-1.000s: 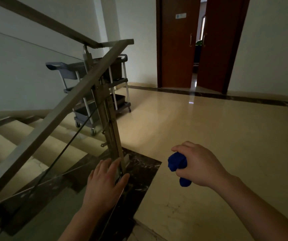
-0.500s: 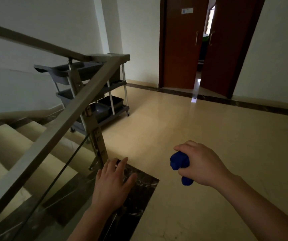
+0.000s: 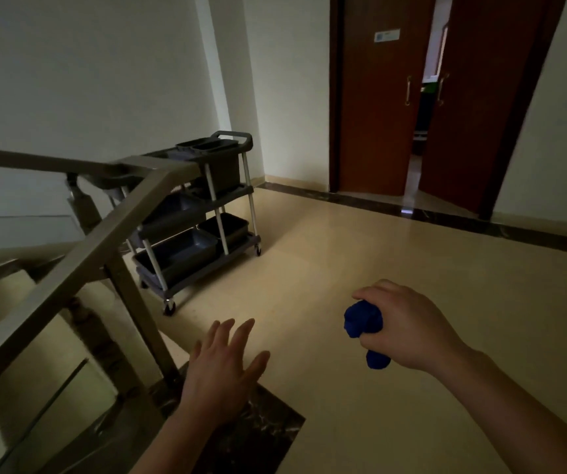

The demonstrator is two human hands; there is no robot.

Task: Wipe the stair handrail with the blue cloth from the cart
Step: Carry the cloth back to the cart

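Note:
A bunched blue cloth point(image 3: 362, 321) sticks out of my right hand point(image 3: 407, 331), which is closed around it over the tiled landing. My left hand point(image 3: 222, 372) hovers palm-down with fingers spread, just right of the newel post point(image 3: 138, 313) and not touching it. The steel stair handrail point(image 3: 80, 254) slopes up from the lower left to a corner near the cart, well left of both hands. The grey three-shelf cart point(image 3: 203, 230) stands beyond the rail's end on the landing.
A glass panel point(image 3: 26, 388) fills the space under the rail, with stairs behind it. Red-brown double doors point(image 3: 371, 107) stand ajar at the back right. A dark marble tile point(image 3: 251, 429) lies under my left forearm. Beige floor stretches right.
My left hand has come off the post and glass and drifted right, fingers spread. The view has swung right and up, showing more of the cart. The right hand still grips the cloth.

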